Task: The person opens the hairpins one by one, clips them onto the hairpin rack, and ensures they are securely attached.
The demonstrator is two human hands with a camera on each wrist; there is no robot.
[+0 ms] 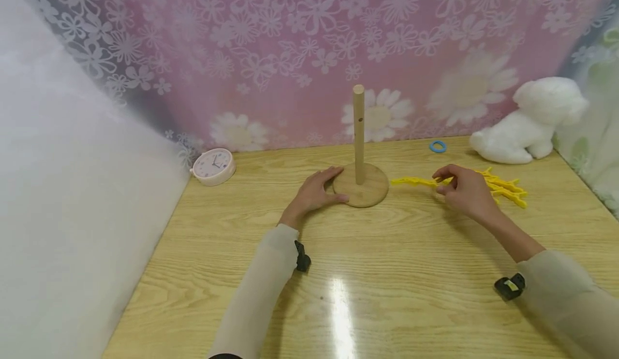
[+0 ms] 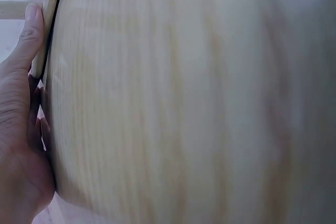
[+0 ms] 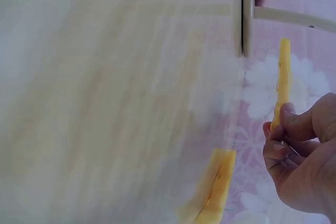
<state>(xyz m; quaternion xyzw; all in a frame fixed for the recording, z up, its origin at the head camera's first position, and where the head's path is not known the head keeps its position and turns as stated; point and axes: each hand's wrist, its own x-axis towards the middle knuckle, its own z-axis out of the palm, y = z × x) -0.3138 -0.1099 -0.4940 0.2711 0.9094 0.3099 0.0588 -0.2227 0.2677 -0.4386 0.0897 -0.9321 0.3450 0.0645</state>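
A wooden stand, an upright dowel on a round base (image 1: pixel 369 192), is on the table in the head view. My left hand (image 1: pixel 314 189) holds the left rim of that base, its thumb at the front edge and its fingers at the back. Pinched between thumb and fingers of my right hand (image 1: pixel 466 189) is a thin yellow branch-shaped piece (image 3: pixel 283 72). Its far end points left toward the base, with a small gap between them. Behind and right of that hand lie more yellow branched pieces (image 1: pixel 512 191), partly hidden by it.
A blue ring (image 1: pixel 437 146) lies at the back of the table, left of a white plush dog (image 1: pixel 532 122). Back left is a pink round clock (image 1: pixel 214 166). A pink flowered cloth (image 1: pixel 290 79) hangs behind the table.
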